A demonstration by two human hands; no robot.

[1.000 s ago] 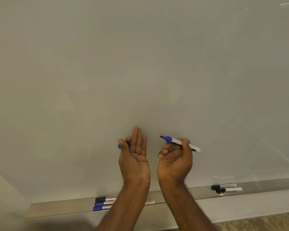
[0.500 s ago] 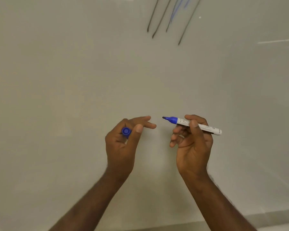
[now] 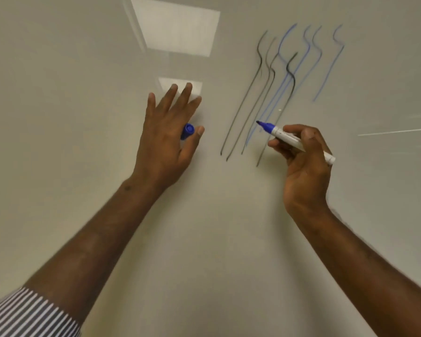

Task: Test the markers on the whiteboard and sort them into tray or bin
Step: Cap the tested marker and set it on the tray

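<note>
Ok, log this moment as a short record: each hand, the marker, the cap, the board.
left hand: fingers spread toward the whiteboard, thumb holds the blue cap
right hand: grips the blue marker
blue marker: uncapped, tip points up-left among the test strokes; contact with the board cannot be told
whiteboard: black and blue wavy test strokes at upper right
tray, bin: not in view

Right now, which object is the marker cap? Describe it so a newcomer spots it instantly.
Start at the whiteboard, then find the left hand spread against it, left of the test strokes. The cap is the small blue cylinder pinched between its thumb and palm. Unlike the marker in the right hand, it is short, all blue and tipless.
</note>
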